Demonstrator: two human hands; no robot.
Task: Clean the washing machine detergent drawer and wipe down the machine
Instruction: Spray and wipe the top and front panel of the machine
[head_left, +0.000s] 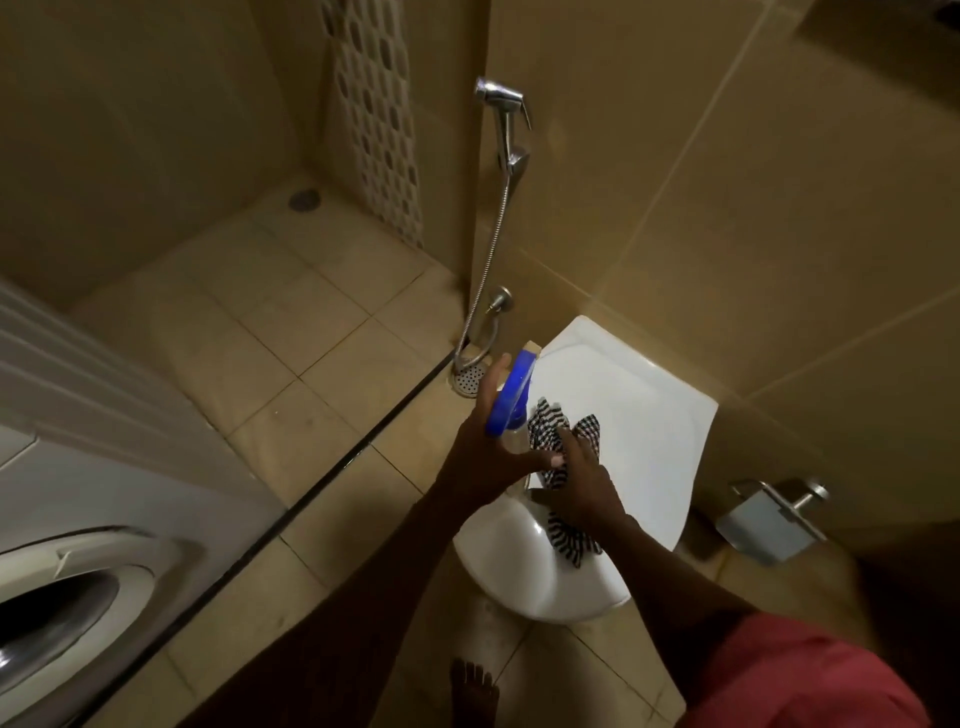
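Left hand (485, 441) grips blue-headed spray bottle (511, 397); right hand (582, 486) clutches checked cloth (563, 434) over closed toilet lid (639, 415), apparently collecting supplies for the washing machine (78, 519).

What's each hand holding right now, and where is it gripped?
Left hand holds the spray bottle around its neck, below the blue trigger head. Right hand holds the checked cloth, bunched around its middle.
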